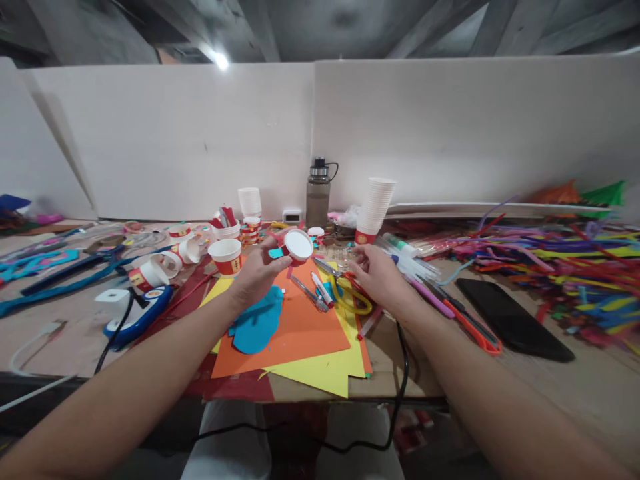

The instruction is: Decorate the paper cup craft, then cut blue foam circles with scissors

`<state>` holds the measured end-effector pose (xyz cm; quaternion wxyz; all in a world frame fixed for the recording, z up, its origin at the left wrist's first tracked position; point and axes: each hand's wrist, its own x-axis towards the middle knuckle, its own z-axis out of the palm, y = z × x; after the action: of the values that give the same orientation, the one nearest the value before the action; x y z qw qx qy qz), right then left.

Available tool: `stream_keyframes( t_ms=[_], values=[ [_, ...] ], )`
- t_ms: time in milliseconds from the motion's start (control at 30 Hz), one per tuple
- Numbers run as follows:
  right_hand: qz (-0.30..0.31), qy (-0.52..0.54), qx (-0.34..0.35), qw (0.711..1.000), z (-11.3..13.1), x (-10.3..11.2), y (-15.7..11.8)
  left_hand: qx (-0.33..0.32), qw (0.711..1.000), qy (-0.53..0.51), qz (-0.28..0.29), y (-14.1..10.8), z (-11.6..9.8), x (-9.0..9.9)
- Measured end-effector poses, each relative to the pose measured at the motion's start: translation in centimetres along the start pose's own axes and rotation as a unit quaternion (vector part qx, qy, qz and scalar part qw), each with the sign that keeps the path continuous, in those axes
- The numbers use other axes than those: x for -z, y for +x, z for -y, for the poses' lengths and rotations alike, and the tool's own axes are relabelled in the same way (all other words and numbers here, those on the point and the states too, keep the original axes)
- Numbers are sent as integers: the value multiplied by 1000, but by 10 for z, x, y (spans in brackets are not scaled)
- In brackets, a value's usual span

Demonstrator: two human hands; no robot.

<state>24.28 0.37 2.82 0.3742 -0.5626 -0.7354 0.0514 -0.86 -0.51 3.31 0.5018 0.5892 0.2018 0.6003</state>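
Note:
My left hand (pixel 259 270) is closed around a small paper cup (pixel 299 246), whose white round end faces me. A blue paper piece (pixel 275 253) sticks out at the cup's side by my thumb. To the right, my right hand (pixel 370 270) has its fingers bent together in front of the tall stack of paper cups (pixel 379 207); whatever is between the fingertips is too small to make out. Beneath the hands lie orange paper (pixel 310 333), yellow paper (pixel 320 377) and a blue paper cutout (pixel 260 321). Pens (pixel 310 293) and yellow-handled scissors (pixel 355 300) rest on the sheets.
A water bottle (pixel 318 200) stands at the back near the white board wall. On the left are loose paper cups (pixel 150 273) and a blue-and-white power strip (pixel 143 320). A black phone (pixel 513 320), an orange cutter (pixel 475 330) and heaped pipe cleaners (pixel 590 267) lie on the right.

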Motion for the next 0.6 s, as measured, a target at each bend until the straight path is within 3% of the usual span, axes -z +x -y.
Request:
stream_keyframes(
  t_ms=[267,600],
  values=[
    [-10,36,11,999,-3,-1,1,52,999,8,1,-1,5,-1],
    [-17,69,2,997,0,1,-2,57,998,-5,-6,1,3,0]
  ],
)
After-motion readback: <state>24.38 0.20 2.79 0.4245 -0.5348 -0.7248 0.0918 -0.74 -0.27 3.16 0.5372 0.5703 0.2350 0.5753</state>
